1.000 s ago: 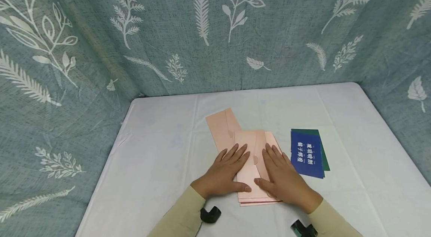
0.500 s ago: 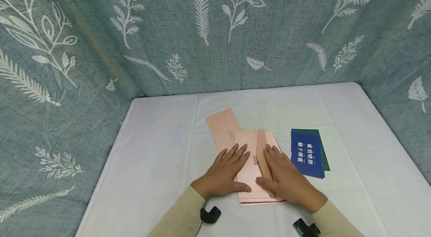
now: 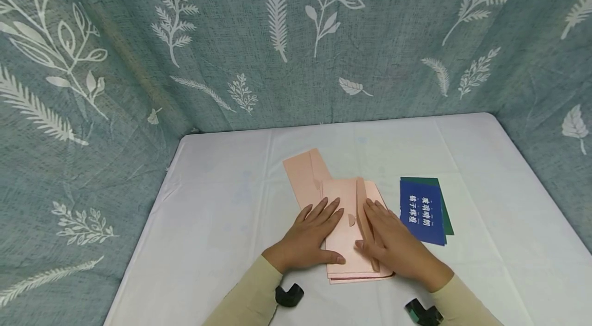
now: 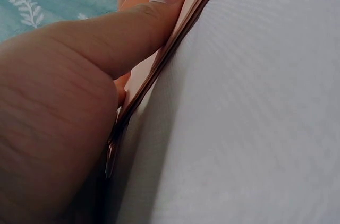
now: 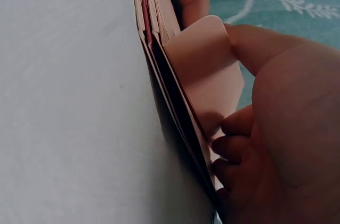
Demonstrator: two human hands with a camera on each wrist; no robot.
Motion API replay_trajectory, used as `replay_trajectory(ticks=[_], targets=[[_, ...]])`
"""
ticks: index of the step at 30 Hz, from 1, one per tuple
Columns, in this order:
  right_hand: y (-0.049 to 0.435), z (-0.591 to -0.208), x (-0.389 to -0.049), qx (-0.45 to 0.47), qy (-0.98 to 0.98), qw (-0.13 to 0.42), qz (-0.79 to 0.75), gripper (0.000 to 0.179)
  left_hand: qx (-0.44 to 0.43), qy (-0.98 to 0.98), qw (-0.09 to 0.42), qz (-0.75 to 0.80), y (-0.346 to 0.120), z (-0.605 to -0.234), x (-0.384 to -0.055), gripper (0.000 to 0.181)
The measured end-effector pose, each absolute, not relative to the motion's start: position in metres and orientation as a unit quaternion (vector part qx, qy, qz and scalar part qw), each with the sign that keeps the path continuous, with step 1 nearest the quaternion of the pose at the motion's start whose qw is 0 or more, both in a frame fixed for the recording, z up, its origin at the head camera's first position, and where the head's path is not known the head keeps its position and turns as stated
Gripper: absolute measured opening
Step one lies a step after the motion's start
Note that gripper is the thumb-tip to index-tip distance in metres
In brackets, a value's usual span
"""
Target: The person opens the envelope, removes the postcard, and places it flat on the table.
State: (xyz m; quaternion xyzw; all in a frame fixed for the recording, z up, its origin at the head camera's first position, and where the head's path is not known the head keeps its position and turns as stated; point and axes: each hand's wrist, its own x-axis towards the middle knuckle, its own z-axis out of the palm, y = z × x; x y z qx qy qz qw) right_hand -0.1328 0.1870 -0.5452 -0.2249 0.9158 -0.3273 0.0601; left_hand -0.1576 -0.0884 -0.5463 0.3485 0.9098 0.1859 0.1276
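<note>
In the head view, a pink paper envelope lies on top of a small stack, its flap raised along the right side. My left hand rests flat on the envelope's left part, fingers extended and thumb pointing right. My right hand lies over the right side, fingers fairly straight. In the right wrist view, its thumb touches the raised flap's edge, and its fingertips meet the paper near the fold. In the left wrist view, the left thumb presses on the stack.
Another pink envelope sticks out at an angle behind the stack. Right of the hands lie a blue card with white characters and a green card beneath it. A patterned green curtain borders the white table.
The flap, lying flatter earlier, now stands up and leans further right. My right hand has shifted slightly right along with it. My left hand has stayed in place.
</note>
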Motion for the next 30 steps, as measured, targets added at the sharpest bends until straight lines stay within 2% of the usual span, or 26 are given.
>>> replay_trajectory(ticks=[14,30], targets=[[0.196,-0.546,-0.135,-0.226,0.903,0.045,-0.362,0.079,0.349,0.909,0.126,0.189,-0.089,-0.55,-0.158,0.11],[0.2,-0.542,-0.135,-0.213,0.909,0.033,-0.356,0.073,0.345,0.911,0.127,0.185,-0.088,-0.55,-0.158,0.11]])
